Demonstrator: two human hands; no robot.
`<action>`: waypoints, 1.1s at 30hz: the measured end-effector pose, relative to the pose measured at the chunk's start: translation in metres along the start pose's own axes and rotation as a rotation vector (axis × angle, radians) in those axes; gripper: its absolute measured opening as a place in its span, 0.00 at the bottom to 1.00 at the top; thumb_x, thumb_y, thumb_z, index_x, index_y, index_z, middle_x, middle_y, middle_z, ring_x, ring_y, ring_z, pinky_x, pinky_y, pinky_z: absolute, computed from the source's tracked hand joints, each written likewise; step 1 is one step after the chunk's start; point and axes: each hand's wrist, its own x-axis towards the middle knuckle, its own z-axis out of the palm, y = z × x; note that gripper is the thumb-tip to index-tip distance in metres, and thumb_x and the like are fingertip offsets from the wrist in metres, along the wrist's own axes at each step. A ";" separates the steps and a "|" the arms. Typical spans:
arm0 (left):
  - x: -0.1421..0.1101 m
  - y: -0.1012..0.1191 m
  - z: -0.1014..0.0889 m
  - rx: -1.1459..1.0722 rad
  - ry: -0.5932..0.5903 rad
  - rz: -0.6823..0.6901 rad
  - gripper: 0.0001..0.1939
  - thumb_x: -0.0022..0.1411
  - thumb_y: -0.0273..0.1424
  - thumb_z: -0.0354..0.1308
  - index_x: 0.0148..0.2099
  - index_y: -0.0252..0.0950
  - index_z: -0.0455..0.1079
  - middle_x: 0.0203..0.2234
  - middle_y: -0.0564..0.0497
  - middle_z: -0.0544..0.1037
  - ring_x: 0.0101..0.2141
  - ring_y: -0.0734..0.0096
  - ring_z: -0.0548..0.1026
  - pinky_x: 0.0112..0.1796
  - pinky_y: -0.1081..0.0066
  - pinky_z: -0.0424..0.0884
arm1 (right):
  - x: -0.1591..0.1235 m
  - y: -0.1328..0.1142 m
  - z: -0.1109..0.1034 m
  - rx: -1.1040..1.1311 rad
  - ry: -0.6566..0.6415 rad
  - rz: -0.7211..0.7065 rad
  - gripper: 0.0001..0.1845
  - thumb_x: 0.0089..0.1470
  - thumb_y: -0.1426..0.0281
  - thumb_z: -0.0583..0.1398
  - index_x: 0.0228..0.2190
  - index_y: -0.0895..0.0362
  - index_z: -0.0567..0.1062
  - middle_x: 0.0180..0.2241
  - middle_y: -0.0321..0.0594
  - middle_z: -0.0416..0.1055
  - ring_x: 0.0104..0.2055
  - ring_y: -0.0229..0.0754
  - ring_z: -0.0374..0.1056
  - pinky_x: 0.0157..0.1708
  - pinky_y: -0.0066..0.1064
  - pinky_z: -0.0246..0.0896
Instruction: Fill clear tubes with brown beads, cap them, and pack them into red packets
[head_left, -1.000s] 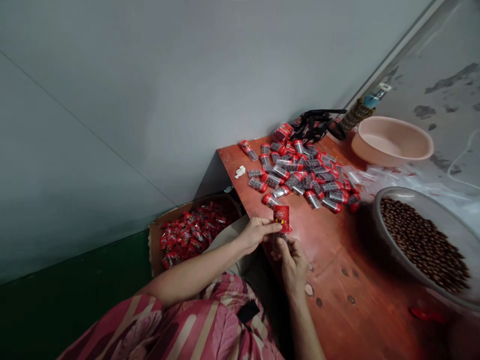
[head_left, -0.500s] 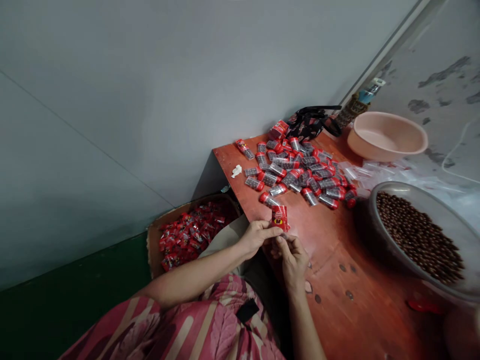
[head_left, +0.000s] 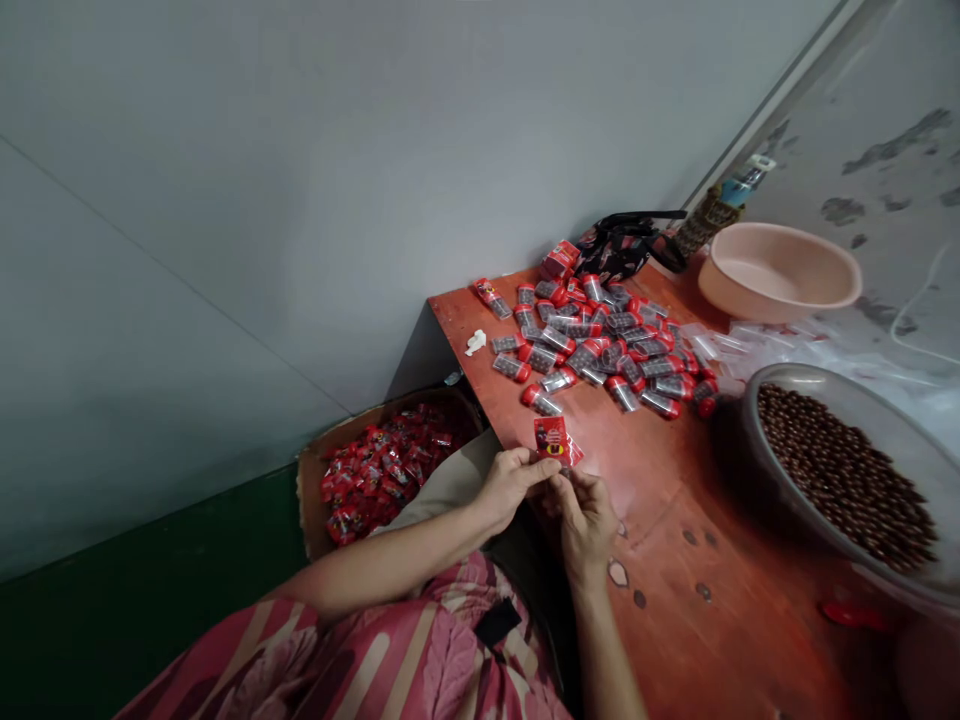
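red sachet [head_left: 553, 440], small and printed with yellow and dark markings, is held upright in the head camera's downward view, just above the meeting point of the two hands and near the front of a reddish wooden worktop [head_left: 720, 560]. the left hand [head_left: 514, 485] reaches in from the lower left, its fingers [head_left: 544, 468] closed and pinching the sachet's lower edge. the right hand [head_left: 589, 520] comes up from below, its fingertips [head_left: 568, 486] pressed together just beneath; whether they grip the sachet or something small hidden there cannot be told. a loose heap of clear tubes with red caps [head_left: 592, 350], filled with dark pieces, lies close beyond the hands. to the left, below the worktop's edge, a cardboard box [head_left: 311, 490] holds many red packets [head_left: 382, 470]. to the right are a wide bowl [head_left: 825, 385] of glossy brown pieces [head_left: 844, 470], a peach plastic basin [head_left: 780, 310] and crumpled clear plastic bags [head_left: 765, 345]. a black strapped bag [head_left: 622, 245] sits at the far corner, and a pink patterned garment [head_left: 442, 640] covers the person's lap. the greatest risk seems to be the narrow pinch: a slackened grip could let the small sachet drop into the lap or the box. a careless forearm could also nudge the unstable tubes, which could roll apart or off the worktop's edge.
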 end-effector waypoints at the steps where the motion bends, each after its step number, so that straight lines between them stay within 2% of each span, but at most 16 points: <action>1: -0.001 0.000 0.000 0.017 -0.003 -0.001 0.15 0.47 0.37 0.62 0.29 0.28 0.67 0.18 0.51 0.70 0.16 0.75 0.68 0.19 0.73 0.65 | 0.000 0.000 0.000 0.048 -0.014 0.041 0.14 0.44 0.64 0.63 0.32 0.57 0.68 0.20 0.31 0.69 0.17 0.32 0.63 0.15 0.23 0.59; 4: -0.002 0.003 -0.002 0.033 -0.005 -0.003 0.15 0.48 0.37 0.62 0.30 0.27 0.68 0.18 0.51 0.70 0.15 0.77 0.66 0.18 0.74 0.64 | -0.003 -0.001 0.000 0.191 -0.102 0.152 0.12 0.47 0.64 0.61 0.32 0.57 0.67 0.18 0.30 0.68 0.15 0.32 0.63 0.15 0.23 0.59; 7: -0.002 0.008 -0.006 -0.025 0.061 0.018 0.14 0.47 0.35 0.63 0.29 0.27 0.69 0.22 0.49 0.72 0.20 0.78 0.68 0.22 0.76 0.65 | -0.007 -0.002 -0.004 0.214 -0.207 0.177 0.15 0.47 0.65 0.62 0.38 0.55 0.68 0.27 0.35 0.73 0.24 0.36 0.70 0.25 0.28 0.66; 9: -0.002 0.009 -0.007 -0.035 0.056 -0.007 0.14 0.46 0.34 0.64 0.29 0.26 0.70 0.22 0.49 0.72 0.21 0.78 0.69 0.24 0.77 0.65 | -0.008 -0.003 -0.006 0.211 -0.225 0.176 0.17 0.46 0.67 0.63 0.40 0.55 0.68 0.31 0.37 0.74 0.29 0.37 0.71 0.31 0.30 0.67; 13: -0.009 0.003 -0.005 0.004 0.002 -0.069 0.14 0.47 0.34 0.64 0.30 0.25 0.72 0.21 0.50 0.72 0.19 0.81 0.67 0.24 0.77 0.64 | -0.005 -0.002 -0.002 0.246 -0.176 0.175 0.12 0.44 0.68 0.64 0.32 0.55 0.68 0.23 0.32 0.72 0.23 0.34 0.68 0.25 0.27 0.66; 16: -0.016 0.007 -0.012 -0.019 0.004 -0.050 0.13 0.48 0.33 0.63 0.31 0.25 0.71 0.23 0.47 0.74 0.22 0.78 0.70 0.27 0.75 0.67 | -0.003 -0.004 0.006 0.265 -0.190 0.197 0.13 0.42 0.68 0.65 0.31 0.56 0.68 0.21 0.31 0.71 0.20 0.33 0.67 0.22 0.24 0.64; 18: -0.023 0.016 -0.026 -0.075 0.070 0.000 0.14 0.48 0.34 0.63 0.33 0.27 0.71 0.28 0.45 0.76 0.28 0.71 0.74 0.33 0.70 0.70 | -0.003 -0.006 0.010 0.249 -0.203 0.198 0.14 0.42 0.68 0.65 0.32 0.56 0.68 0.22 0.32 0.71 0.21 0.34 0.68 0.22 0.25 0.64; 20: -0.031 0.025 -0.044 -0.141 0.231 0.072 0.15 0.50 0.37 0.61 0.36 0.29 0.70 0.33 0.42 0.77 0.35 0.65 0.75 0.38 0.66 0.70 | -0.003 -0.007 0.009 0.223 -0.201 0.187 0.14 0.43 0.67 0.64 0.33 0.57 0.68 0.23 0.33 0.72 0.22 0.34 0.68 0.21 0.25 0.64; 22: -0.038 0.029 -0.062 -0.153 0.414 0.080 0.17 0.51 0.40 0.59 0.38 0.31 0.68 0.34 0.41 0.77 0.36 0.64 0.76 0.39 0.66 0.70 | -0.002 -0.007 0.005 0.211 -0.182 0.176 0.14 0.44 0.67 0.63 0.33 0.57 0.68 0.23 0.33 0.72 0.21 0.34 0.67 0.20 0.24 0.62; 24: -0.041 0.028 -0.070 -0.079 0.499 0.048 0.19 0.52 0.41 0.59 0.41 0.32 0.67 0.35 0.40 0.77 0.35 0.63 0.76 0.37 0.65 0.71 | 0.000 -0.006 0.000 0.203 -0.146 0.172 0.14 0.45 0.65 0.63 0.34 0.57 0.68 0.23 0.33 0.72 0.21 0.34 0.67 0.19 0.24 0.62; 25: -0.040 0.027 -0.069 0.000 0.494 0.045 0.20 0.52 0.40 0.59 0.42 0.32 0.67 0.35 0.40 0.77 0.35 0.63 0.76 0.37 0.65 0.71 | 0.001 -0.005 -0.003 0.194 -0.125 0.170 0.14 0.45 0.64 0.63 0.33 0.57 0.68 0.23 0.34 0.72 0.20 0.34 0.67 0.19 0.24 0.62; 27: -0.034 0.023 -0.060 0.252 0.403 0.124 0.19 0.52 0.39 0.59 0.43 0.33 0.69 0.38 0.41 0.76 0.38 0.61 0.75 0.40 0.63 0.70 | 0.003 -0.005 -0.006 0.162 -0.094 0.164 0.14 0.45 0.63 0.62 0.33 0.58 0.68 0.23 0.35 0.72 0.20 0.34 0.67 0.19 0.24 0.61; 31: -0.004 0.020 -0.029 0.863 0.055 0.459 0.16 0.52 0.34 0.59 0.45 0.41 0.71 0.47 0.46 0.71 0.51 0.61 0.65 0.53 0.63 0.56 | 0.003 -0.007 -0.010 0.102 -0.070 0.144 0.15 0.46 0.62 0.61 0.34 0.59 0.69 0.23 0.35 0.71 0.20 0.34 0.66 0.18 0.24 0.61; 33: 0.012 0.018 -0.019 1.097 -0.049 0.559 0.17 0.52 0.32 0.59 0.47 0.41 0.70 0.49 0.46 0.70 0.53 0.60 0.61 0.55 0.61 0.50 | 0.001 -0.008 -0.012 0.082 -0.082 0.132 0.14 0.47 0.62 0.61 0.34 0.58 0.70 0.24 0.36 0.71 0.21 0.34 0.66 0.19 0.24 0.61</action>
